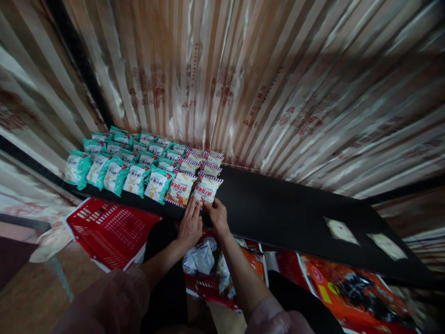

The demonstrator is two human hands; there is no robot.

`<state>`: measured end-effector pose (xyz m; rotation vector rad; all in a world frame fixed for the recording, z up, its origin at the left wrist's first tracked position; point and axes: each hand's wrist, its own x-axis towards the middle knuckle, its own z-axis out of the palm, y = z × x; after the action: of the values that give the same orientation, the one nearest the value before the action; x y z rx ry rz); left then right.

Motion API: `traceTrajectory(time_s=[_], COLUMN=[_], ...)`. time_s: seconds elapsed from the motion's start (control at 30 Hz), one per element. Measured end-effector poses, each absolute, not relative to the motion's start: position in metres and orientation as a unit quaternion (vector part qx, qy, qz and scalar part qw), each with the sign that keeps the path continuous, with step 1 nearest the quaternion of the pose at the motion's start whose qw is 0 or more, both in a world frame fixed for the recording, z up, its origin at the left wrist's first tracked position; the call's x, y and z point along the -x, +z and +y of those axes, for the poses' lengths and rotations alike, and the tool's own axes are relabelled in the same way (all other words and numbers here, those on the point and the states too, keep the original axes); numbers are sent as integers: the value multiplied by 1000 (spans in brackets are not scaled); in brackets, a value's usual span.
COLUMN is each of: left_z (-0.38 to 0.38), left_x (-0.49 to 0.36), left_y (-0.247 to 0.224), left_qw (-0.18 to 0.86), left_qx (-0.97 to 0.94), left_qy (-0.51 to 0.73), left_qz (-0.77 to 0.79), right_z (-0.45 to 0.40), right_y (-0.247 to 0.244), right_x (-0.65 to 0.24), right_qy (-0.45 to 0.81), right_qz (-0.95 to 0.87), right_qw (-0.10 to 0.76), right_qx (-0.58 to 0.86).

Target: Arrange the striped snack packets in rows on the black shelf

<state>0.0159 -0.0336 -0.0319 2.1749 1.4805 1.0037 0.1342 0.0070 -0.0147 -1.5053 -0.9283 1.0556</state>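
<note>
A white and orange snack bag point(207, 188) with a red-and-blue striped top edge stands at the right end of the front row on the black shelf point(274, 204). My right hand point(218, 215) pinches its lower right corner. Against its lower left edge lie the straight fingers of my left hand point(191, 225); the left thumb is not clear. A matching bag point(180, 188) stands just left of it, and several more are lined up behind. Farther left, teal and white snack bags point(136, 180) stand in several rows, leaning slightly back.
Two flat pale packets point(341, 231) lie on the shelf's right part. Below the shelf are a red basket point(114, 227), another red basket point(208, 284) holding bags, and a large orange package point(351, 292). Striped curtain cloth point(243, 93) hangs behind the shelf.
</note>
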Motion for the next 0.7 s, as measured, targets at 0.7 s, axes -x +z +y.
traceTrajectory(time_s=[0.7], left_z=[-33], left_x=[-17], left_y=[-40], left_qw=[127], left_qx=[-776], left_qy=[351], left_qz=[508], right_z=[14], right_y=[-10], right_x=[-137], right_qy=[348], right_qz=[-479], right_qw=[408], right_qx=[695])
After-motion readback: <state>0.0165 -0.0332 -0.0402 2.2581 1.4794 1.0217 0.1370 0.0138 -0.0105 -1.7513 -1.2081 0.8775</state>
